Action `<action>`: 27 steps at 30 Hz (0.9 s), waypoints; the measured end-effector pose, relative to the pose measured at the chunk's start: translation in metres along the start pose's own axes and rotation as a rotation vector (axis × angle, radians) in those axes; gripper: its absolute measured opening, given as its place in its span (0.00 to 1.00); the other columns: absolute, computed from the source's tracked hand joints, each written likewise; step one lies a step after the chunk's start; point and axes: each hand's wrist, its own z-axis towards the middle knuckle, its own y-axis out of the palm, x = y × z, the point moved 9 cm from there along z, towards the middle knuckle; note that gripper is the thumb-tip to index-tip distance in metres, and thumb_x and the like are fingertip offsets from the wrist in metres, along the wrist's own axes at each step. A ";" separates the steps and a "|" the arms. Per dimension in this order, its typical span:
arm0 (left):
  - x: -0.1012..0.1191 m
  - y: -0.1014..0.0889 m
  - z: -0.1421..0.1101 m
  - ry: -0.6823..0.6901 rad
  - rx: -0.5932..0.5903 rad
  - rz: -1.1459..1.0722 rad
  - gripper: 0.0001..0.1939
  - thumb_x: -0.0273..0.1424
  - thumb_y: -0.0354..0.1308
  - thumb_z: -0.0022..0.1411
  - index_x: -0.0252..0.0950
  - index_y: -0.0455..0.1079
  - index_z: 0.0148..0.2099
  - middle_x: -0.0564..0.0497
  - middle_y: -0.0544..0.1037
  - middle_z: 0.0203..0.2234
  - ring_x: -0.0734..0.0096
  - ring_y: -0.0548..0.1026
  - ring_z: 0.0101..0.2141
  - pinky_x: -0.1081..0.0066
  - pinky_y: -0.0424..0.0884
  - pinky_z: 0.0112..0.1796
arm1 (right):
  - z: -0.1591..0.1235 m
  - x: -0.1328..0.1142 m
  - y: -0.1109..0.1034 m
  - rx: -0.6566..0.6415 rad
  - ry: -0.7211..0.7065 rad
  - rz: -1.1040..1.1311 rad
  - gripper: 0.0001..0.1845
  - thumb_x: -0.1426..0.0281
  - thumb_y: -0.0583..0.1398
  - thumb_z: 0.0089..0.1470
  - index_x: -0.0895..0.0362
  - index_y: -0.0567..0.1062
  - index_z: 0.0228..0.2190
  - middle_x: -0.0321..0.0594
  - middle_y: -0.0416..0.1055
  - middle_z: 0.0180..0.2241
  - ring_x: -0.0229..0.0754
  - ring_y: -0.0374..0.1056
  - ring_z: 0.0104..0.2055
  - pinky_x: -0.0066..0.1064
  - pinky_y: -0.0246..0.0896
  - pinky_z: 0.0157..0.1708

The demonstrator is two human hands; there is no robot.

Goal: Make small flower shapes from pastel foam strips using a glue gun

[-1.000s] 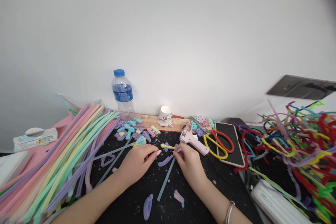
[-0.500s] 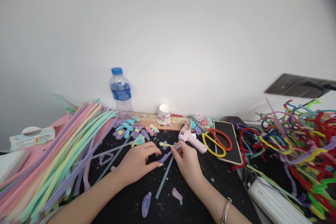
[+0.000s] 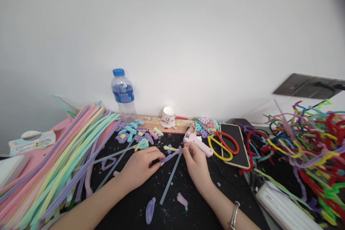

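A short purple pipe cleaner [image 3: 170, 156] stretches between my two hands over the black tabletop. My left hand [image 3: 145, 164] is closed, with thumb and forefinger pinching its left end. The fingers of my right hand [image 3: 196, 162] are pinched around the other end. Just behind the strip lies a small yellow-and-purple pipe cleaner piece [image 3: 170, 148]. A translucent glue stick [image 3: 170, 179] lies slanted below it. The pink glue gun [image 3: 198, 144] rests right behind my right hand. Nearer me are a purple looped piece [image 3: 150, 210] and a pale pink scrap [image 3: 182, 200].
At left lies a pile of pastel pipe cleaners [image 3: 67, 154]; at right, a tangle of bright ones [image 3: 309, 143]. Scissors [image 3: 228, 155] overlap a phone [image 3: 237, 143]. A bottle [image 3: 123, 95] and a paper cup [image 3: 168, 118] stand by the wall. A white power strip [image 3: 283, 205] lies lower right.
My left fingers have closed on the left end of the purple pipe cleaner. My right hand has shifted slightly right and up, and the strip now spans both hands.
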 end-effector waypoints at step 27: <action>0.003 0.003 -0.003 0.065 -0.016 0.107 0.12 0.28 0.53 0.60 0.42 0.71 0.46 0.51 0.73 0.38 0.71 0.73 0.35 0.74 0.67 0.37 | -0.006 -0.014 0.012 -0.110 -0.207 -0.259 0.06 0.75 0.52 0.55 0.55 0.69 0.31 0.40 0.69 0.30 0.42 0.66 0.33 0.31 0.60 0.32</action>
